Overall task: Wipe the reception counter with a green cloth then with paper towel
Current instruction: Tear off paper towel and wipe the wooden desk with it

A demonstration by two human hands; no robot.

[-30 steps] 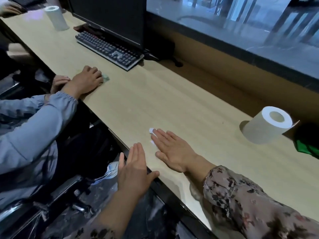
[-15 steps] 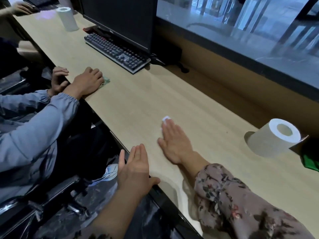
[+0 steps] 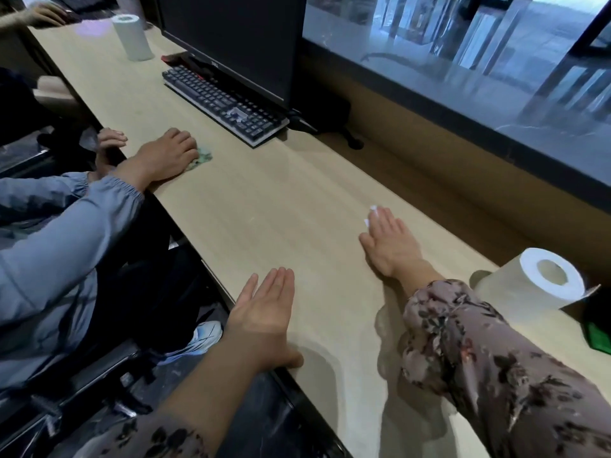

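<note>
Right hand (image 3: 390, 242): flat, pressing small white paper towel scrap (image 3: 372, 213) on pale wooden reception counter (image 3: 281, 209); slid farther, towel pass underway. Left hand (image 3: 264, 312): empty, fingers straight, near edge. Green cloth (image 3: 600, 335), seemingly: far right.

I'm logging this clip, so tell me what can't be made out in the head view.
Head view:
1) small white paper towel piece: only corners show; the flat right hand covers the rest.
2) green cloth: cut off by the picture's right edge.
3) pale green rag: mostly under another person's hand.
</note>
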